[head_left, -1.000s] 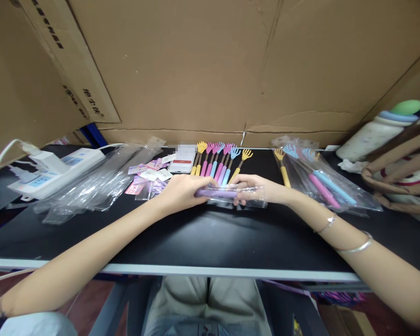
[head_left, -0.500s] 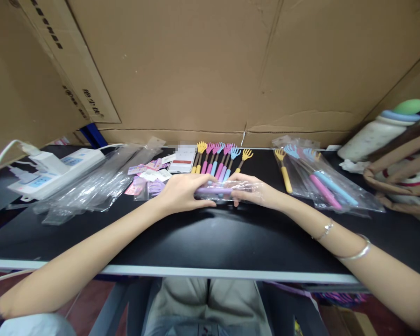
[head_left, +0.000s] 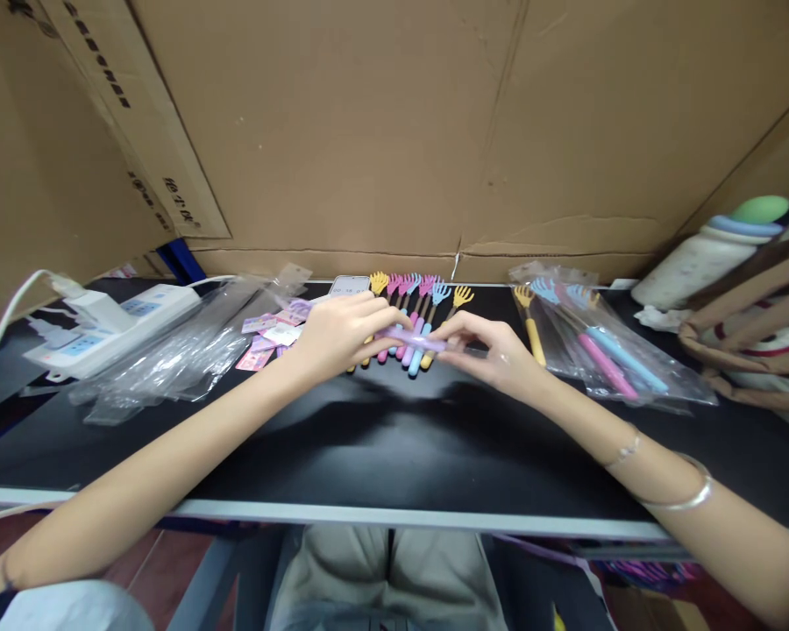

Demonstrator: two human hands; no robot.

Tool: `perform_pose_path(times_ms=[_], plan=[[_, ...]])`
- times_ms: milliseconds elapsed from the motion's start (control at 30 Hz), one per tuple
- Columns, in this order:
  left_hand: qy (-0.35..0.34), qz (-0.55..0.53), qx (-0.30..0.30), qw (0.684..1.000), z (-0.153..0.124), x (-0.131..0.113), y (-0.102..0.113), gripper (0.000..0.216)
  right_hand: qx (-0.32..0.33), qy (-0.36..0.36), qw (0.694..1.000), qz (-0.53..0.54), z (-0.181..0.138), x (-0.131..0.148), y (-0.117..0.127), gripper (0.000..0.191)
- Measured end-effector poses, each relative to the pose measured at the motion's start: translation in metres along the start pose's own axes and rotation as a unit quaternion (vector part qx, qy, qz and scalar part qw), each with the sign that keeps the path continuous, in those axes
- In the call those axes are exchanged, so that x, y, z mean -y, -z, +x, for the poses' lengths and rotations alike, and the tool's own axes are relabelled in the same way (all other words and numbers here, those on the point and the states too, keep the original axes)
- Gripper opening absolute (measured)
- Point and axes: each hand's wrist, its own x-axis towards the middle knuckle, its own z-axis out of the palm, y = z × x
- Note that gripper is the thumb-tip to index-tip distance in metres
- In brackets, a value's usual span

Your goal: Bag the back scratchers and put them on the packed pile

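Both my hands hold a purple back scratcher (head_left: pixel 413 338) lying crosswise above the table. My left hand (head_left: pixel 338 335) is closed round its left part, and a purple clawed end shows just beyond that hand. At the handle's right end, my right hand (head_left: pixel 493 349) pinches it between thumb and fingers. Clear plastic film seems to cover the handle. Behind and below it, a row of back scratchers (head_left: pixel 426 302) in yellow, pink and blue lies on the black table (head_left: pixel 394 464). My left hand partly hides a phone (head_left: pixel 350 286) and some printed cards (head_left: pixel 281 335).
Clear plastic bags (head_left: pixel 171 359) lie at left beside a white power strip (head_left: pixel 135 320). On the right are a yellow back scratcher (head_left: pixel 532 333) and bagged pink and blue ones (head_left: pixel 608 361). A white bottle (head_left: pixel 693 263) and a brown bag (head_left: pixel 729 337) stand far right. Cardboard (head_left: pixel 342 131) walls the back.
The back scratcher and both hands have risen slightly off the table. My right hand has shifted from over the clear wrapping to a pinch at the handle's end.
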Motion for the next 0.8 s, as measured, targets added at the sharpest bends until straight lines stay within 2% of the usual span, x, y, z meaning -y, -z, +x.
perform_pose_path(times_ms=[100, 233, 333, 433, 600, 800], plan=[[-0.048, 0.047, -0.017, 0.998, 0.008, 0.005, 0.001, 0.031, -0.028, 0.1, 0.986, -0.128, -0.003, 0.005, -0.001, 0.018], [-0.116, 0.094, -0.056, 0.987, 0.018, 0.008, -0.01, 0.028, -0.029, 0.206, 0.94, -0.271, -0.003, 0.009, -0.005, 0.015], [-0.143, 0.111, -0.079, 0.98, 0.025, 0.005, -0.023, 0.025, -0.035, 0.247, 0.904, -0.347, -0.003, 0.008, -0.009, 0.017], [-0.152, 0.128, -0.074, 0.977, 0.028, 0.0, -0.037, 0.024, -0.012, 0.247, 0.885, -0.394, -0.004, 0.003, -0.015, 0.022], [-0.146, 0.135, -0.049, 0.979, 0.025, -0.006, -0.053, 0.024, 0.021, 0.218, 0.889, -0.403, -0.005, -0.003, -0.02, 0.021], [-0.077, 0.078, 0.041, 0.993, 0.02, -0.007, -0.05, 0.018, 0.026, 0.197, 0.894, -0.401, -0.004, -0.004, -0.023, 0.021]])
